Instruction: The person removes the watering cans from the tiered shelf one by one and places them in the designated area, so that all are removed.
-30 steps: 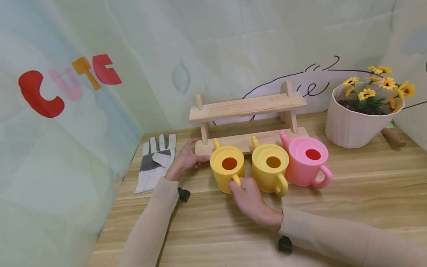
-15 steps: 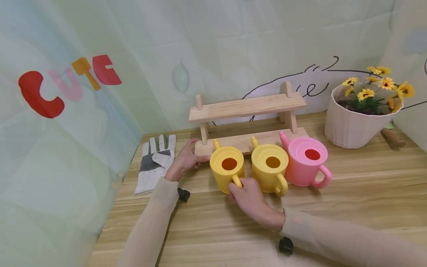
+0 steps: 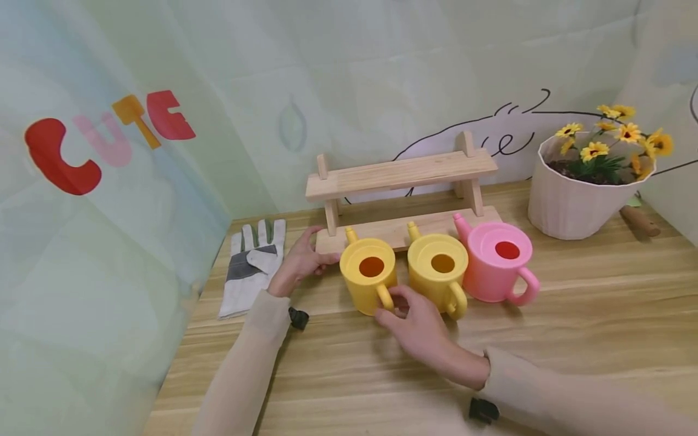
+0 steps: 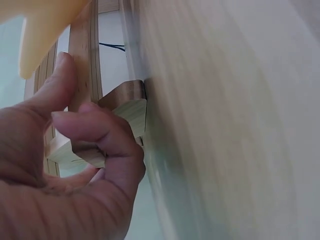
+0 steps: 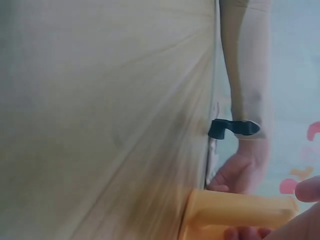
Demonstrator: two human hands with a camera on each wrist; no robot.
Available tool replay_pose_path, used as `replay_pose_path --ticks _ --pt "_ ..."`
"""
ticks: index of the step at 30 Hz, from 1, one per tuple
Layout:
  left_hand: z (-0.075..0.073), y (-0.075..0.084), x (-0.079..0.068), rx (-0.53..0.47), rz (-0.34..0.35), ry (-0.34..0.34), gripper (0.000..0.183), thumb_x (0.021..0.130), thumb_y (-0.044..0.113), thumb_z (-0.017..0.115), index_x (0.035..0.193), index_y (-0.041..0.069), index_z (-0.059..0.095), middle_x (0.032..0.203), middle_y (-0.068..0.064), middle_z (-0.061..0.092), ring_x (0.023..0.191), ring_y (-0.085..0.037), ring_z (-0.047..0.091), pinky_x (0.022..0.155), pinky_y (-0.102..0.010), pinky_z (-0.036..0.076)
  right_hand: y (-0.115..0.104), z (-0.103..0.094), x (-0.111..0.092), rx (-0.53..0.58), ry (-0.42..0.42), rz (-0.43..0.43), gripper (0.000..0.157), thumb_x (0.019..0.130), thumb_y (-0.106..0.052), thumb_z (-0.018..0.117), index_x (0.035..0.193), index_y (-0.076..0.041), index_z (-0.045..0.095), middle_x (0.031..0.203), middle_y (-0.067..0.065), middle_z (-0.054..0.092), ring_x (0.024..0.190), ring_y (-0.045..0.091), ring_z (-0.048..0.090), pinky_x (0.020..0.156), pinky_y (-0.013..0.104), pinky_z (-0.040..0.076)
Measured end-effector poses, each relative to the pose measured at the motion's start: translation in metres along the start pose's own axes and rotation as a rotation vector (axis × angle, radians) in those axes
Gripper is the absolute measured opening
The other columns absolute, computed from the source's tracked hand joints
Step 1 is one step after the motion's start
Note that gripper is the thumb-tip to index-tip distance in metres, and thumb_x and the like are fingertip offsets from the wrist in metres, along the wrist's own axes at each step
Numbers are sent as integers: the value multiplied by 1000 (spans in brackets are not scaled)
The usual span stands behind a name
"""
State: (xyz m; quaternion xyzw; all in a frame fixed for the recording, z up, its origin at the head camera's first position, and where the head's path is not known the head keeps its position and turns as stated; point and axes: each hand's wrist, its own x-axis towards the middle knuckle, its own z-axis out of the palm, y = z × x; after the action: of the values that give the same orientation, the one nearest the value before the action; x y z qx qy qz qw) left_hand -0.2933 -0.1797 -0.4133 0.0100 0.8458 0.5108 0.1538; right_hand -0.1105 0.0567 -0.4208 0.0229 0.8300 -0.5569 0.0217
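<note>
In the head view my left hand [image 3: 302, 263] grips the left end of a two-tier wooden shelf [image 3: 414, 227] by its lower board. The left wrist view has the thumb along the wood [image 4: 82, 65] and fingers bent around the end. A yellow watering can [image 3: 364, 287] stands upright in front of the shelf, spout over the lower board. My right hand [image 3: 422, 330] is at its handle, thumb and fingers spread apart and loosely around it. Right beside stand a second yellow watering can [image 3: 431, 275] and a pink watering can [image 3: 491, 278], handles toward me.
A white and grey work glove [image 3: 253, 266] lies left of my left hand. A white pot [image 3: 567, 206] with yellow flowers stands at the back right, a wooden handle [image 3: 639, 221] beside it. A printed cloth [image 3: 272, 72] hangs behind the wooden table [image 3: 338, 381].
My right hand has loosened from the left yellow watering can's handle, fingers spreading and the wrist shifting right. The left hand, shelf and watering cans stay put; the head view shifts slightly.
</note>
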Motion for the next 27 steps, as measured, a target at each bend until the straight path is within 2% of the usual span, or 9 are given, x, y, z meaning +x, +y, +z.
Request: replay_pose_path --ticks 3,4,7,11,14,17,20,24,27 --pt "-2 0 -2 18 -7 16 98 94 13 87 171 16 28 80 -4 60 62 -11 53 57 -23 47 -13 -9 -11 4 -6 5 42 97 -23 79 136 -12 69 131 7 77 117 24 75 103 47 61" --pt "-3 0 -2 29 -10 27 97 94 14 88 171 17 29 82 -5 60 63 -12 54 58 -23 48 -14 -11 -13 7 -9 4 44 97 -23 79 138 -11 69 134 9 77 118 25 76 103 47 61" --pt "-5 -2 -6 96 -10 61 96 94 20 89 171 19 31 97 -13 67 72 -15 59 62 -24 51 -18 -18 -19 32 -26 -4 47 99 -22 78 143 -10 66 139 11 75 122 29 75 108 51 60" --pt "-8 -6 -11 228 14 111 96 93 33 89 170 18 33 133 -25 67 100 -28 68 79 -33 57 -20 -30 -27 52 -66 -29 50 102 -22 77 147 -7 63 142 12 73 131 30 71 115 52 56" --pt "-12 -7 -16 310 33 141 99 92 44 88 170 17 34 151 -27 58 127 -38 63 100 -46 57 -21 -40 -34 51 -88 -61 49 103 -24 76 147 -7 62 141 10 73 134 28 67 117 51 54" --pt "-16 -8 -24 356 48 172 105 88 54 88 170 18 34 160 -24 51 142 -41 55 114 -57 51 -21 -52 -39 17 -99 -137 45 103 -23 76 144 -9 65 140 8 73 133 26 67 114 49 57" --pt "-18 -7 -31 374 79 194 110 86 60 87 171 16 33 164 -23 46 145 -42 52 118 -60 49 -19 -68 -44 -37 -81 -243 41 103 -20 76 142 -10 66 138 6 74 128 26 69 108 42 60" --pt "-20 -9 -39 405 138 219 102 92 63 79 171 17 33 168 -24 41 149 -44 48 120 -64 46 -14 -90 -48 -142 19 -408 41 103 -16 76 142 -12 66 136 5 74 122 23 71 104 25 58" --pt "-20 -10 -44 448 176 247 94 97 64 72 171 20 34 171 -24 36 157 -46 40 123 -70 40 -9 -107 -45 -214 124 -532 45 101 -8 76 144 -11 65 137 8 73 118 12 68 101 13 52"
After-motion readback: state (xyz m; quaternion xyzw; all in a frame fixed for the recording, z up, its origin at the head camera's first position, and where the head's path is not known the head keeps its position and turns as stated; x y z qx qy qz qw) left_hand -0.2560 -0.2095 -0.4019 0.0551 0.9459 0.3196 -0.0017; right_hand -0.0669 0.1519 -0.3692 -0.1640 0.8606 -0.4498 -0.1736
